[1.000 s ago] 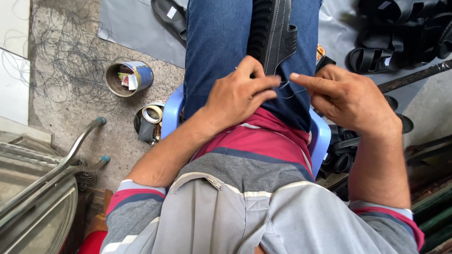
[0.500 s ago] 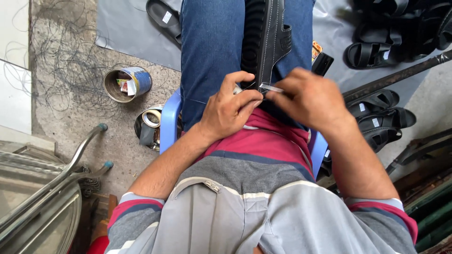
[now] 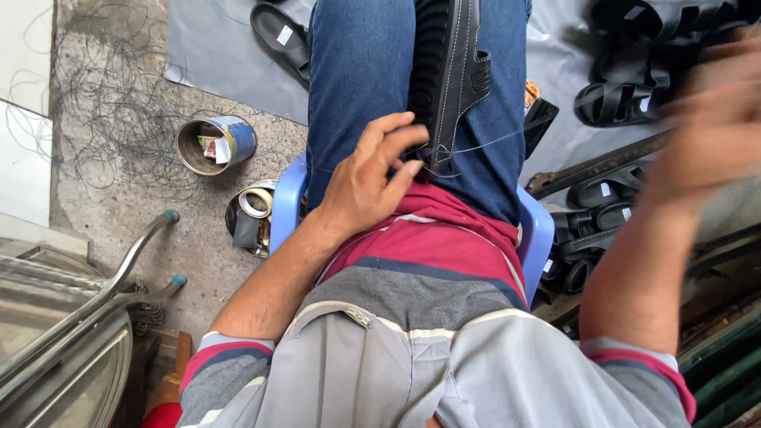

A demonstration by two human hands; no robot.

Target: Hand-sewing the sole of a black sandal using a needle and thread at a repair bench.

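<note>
The person sits on a blue plastic stool with a black sandal clamped between the jeans-clad knees, sole edge up, its white stitching showing along the strap. The left hand rests on the left thigh just beside the near end of the sandal, fingers spread and loosely open, the tips touching the sandal's edge where the thread comes out.

Half a second ago both hands were bunched together at that near end. Now the right hand has swung far out to the right and up — it is a blur, so whether its fingers are pinched shut or open cannot be told. A thin pale thread runs taut from the near end of the sandal toward that hand, which reads as a stitch being drawn tight while the left hand steadies the work.

On the concrete floor to the left stands an open tin can with scraps in it, and nearer the stool a second tin holding a roll of tape. Loose tangles of dark thread lie scattered across the floor beyond them. A grey sheet is spread at the far side, with one black sandal lying on it, and more black sandals are heaped at the far right. Metal tubing crosses the near left corner.
</note>
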